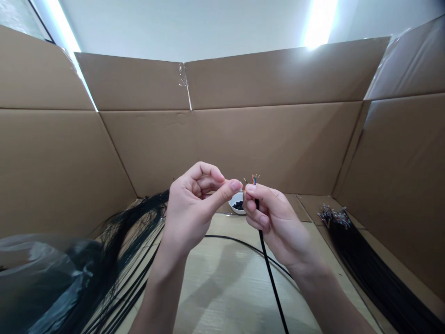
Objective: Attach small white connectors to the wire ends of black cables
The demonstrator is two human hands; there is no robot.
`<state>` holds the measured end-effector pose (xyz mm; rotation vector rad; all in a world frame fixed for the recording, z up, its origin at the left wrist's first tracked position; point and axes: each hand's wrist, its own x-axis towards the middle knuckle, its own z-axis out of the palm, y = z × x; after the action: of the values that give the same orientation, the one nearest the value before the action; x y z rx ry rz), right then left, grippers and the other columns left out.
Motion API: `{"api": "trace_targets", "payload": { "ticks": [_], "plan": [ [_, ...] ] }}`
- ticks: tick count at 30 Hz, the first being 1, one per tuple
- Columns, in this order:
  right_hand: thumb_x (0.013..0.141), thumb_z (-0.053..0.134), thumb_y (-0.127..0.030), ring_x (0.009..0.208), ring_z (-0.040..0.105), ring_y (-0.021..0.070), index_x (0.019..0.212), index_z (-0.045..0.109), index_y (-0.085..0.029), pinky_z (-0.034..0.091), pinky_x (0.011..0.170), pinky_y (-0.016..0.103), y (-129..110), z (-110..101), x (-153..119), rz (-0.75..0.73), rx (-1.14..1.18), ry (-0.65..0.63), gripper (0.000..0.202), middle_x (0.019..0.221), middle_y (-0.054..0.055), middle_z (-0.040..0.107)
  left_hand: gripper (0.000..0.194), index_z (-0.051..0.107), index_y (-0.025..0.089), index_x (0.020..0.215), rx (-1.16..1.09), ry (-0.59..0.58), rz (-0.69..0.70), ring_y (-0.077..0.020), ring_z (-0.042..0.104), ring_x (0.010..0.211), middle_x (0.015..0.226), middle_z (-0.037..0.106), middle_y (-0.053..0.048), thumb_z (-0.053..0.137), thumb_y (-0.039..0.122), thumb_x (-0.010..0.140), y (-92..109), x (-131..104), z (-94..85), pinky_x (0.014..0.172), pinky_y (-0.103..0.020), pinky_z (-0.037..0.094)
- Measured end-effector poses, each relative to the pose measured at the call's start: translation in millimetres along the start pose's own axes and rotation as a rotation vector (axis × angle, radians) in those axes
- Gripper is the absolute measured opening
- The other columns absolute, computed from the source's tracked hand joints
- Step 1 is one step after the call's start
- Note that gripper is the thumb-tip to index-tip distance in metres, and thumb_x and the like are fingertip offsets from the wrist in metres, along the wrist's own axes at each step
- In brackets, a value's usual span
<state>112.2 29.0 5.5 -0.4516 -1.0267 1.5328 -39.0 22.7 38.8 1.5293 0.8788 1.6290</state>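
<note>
My right hand (pixel 274 218) grips a black cable (pixel 269 269) near its upper end, thumb and fingers closed around it. Thin coloured wires (pixel 255 178) with bare copper ends fan out above that thumb. Just to the left, my left hand (pixel 191 204) makes a pinch, thumb against index finger, close to the wire ends. A tiny whitish bit shows at its fingertips, too small to name. Behind the hands stands a small white bowl (pixel 232 207) with small black pieces (pixel 238 205) in it, partly covered by my right fingers.
Cardboard walls (pixel 271 144) enclose the pale work surface (pixel 215 287). A bundle of black cables (pixel 368 269) with stripped ends lies at the right. Thin black strands (pixel 121 246) and a clear plastic bag (pixel 38 273) are at the left. Another black cable (pixel 229 238) curves across the surface.
</note>
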Motion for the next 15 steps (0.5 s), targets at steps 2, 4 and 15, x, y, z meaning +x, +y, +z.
{"api": "trace_targets", "payload": {
  "ticks": [2, 4, 15],
  "plan": [
    [0.085, 0.083, -0.035, 0.049, 0.025, 0.0036, 0.065, 0.060, -0.016, 0.014, 0.047, 0.023, 0.0, -0.2, 0.1, -0.003, 0.006, 0.001, 0.036, 0.064, -0.004, 0.051, 0.036, 0.060, 0.020, 0.077, -0.032, 0.001, -0.009, -0.0127, 0.072, 0.062, 0.069, 0.076, 0.002, 0.096, 0.024, 0.073, -1.1, 1.0, 0.3, 0.058, -0.018, 0.056],
    [0.084, 0.084, -0.035, 0.049, 0.026, 0.0033, 0.066, 0.060, -0.016, 0.014, 0.047, 0.023, -0.3, -0.1, 0.2, -0.007, 0.008, 0.007, 0.035, 0.064, -0.004, 0.052, 0.040, 0.057, 0.020, 0.077, -0.066, -0.014, -0.019, -0.0133, 0.074, 0.064, 0.070, 0.077, 0.002, 0.096, 0.023, 0.073, -2.8, 2.3, 0.7, 0.061, -0.019, 0.058],
    [0.084, 0.084, -0.036, 0.049, 0.026, 0.0036, 0.065, 0.057, -0.017, 0.017, 0.045, 0.022, 0.3, 1.6, 1.6, -0.064, -0.023, 0.045, 0.038, 0.065, -0.004, 0.053, 0.050, 0.045, 0.022, 0.074, -0.142, 0.007, -0.011, -0.0120, 0.072, 0.062, 0.069, 0.077, 0.002, 0.095, 0.020, 0.074, -11.8, 5.1, 9.1, 0.066, -0.020, 0.060]
  ]
}}
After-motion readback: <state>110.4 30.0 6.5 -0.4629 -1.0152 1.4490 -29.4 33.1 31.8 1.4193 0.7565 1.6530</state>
